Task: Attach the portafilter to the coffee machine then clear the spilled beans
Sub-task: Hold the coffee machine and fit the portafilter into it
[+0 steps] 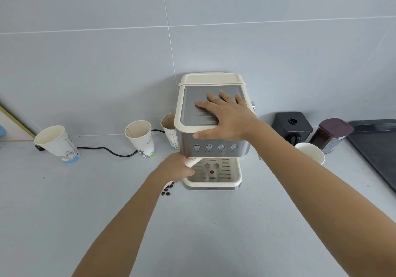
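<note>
Under machine (pixel 212 126), cream portafilter handle (pixel 192 161), gripped

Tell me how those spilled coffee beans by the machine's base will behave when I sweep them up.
The spilled beans are small, rounded and loose, so they will probably roll and scatter across the smooth counter if pushed fast. They look light; a cupped hand should gather them. Some lie under the left hand, so the count is uncertain.

Right hand (pixel 222 116) flat on coffee machine (pixel 212 131) top. Left hand (pixel 176 167) grips cream portafilter handle (pixel 192 161) under its front. Spilled beans (pixel 167 190) on counter (pixel 64 201) beside base.
</note>
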